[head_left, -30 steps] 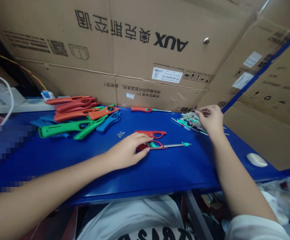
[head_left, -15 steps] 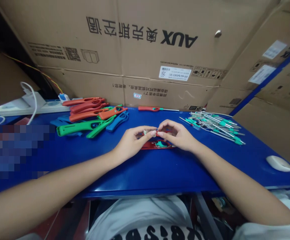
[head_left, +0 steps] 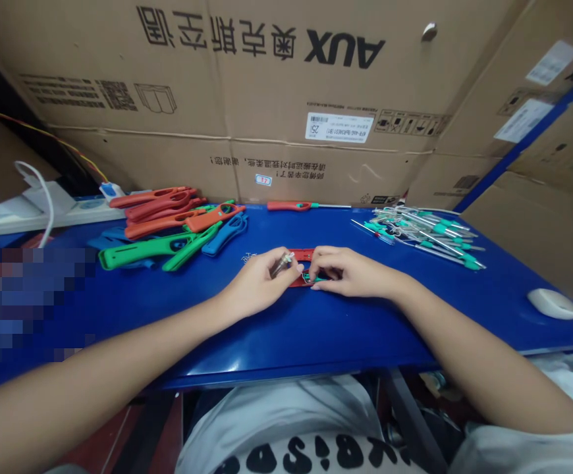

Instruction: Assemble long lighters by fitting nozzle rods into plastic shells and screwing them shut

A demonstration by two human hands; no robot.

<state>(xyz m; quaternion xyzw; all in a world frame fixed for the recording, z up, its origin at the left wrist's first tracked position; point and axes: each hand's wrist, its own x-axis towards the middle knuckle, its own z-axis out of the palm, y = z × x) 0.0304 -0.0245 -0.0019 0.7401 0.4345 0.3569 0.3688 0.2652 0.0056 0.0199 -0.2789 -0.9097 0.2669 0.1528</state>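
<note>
Between the thumb and fingers of my left hand [head_left: 254, 286] is a small see-through fuel tank [head_left: 280, 265] with a white top, tilted up. Flat on the table in front of me lies a red lighter shell half [head_left: 296, 282], holding a teal trigger part [head_left: 310, 278] and a thin pale wire. My right hand [head_left: 350, 273] is over this shell, thumb and fingers pinched at the teal part; what they grip is hidden. Just behind lies another red shell piece [head_left: 302, 254], partly covered by my right fingers.
Red, orange, green and blue lighter shells [head_left: 158, 220] are piled at the left. A red lighter [head_left: 289, 206] with a metal rod lies by the cardboard [head_left: 247, 151]. Several teal-and-metal rods [head_left: 429, 237] lie right; small metal bits [head_left: 248, 258] lie near my left hand.
My right hand has moved down from beside my left fingertips onto the teal part in the front shell. My left hand has turned, showing more of the fuel tank. The whole view has shifted slightly.
</note>
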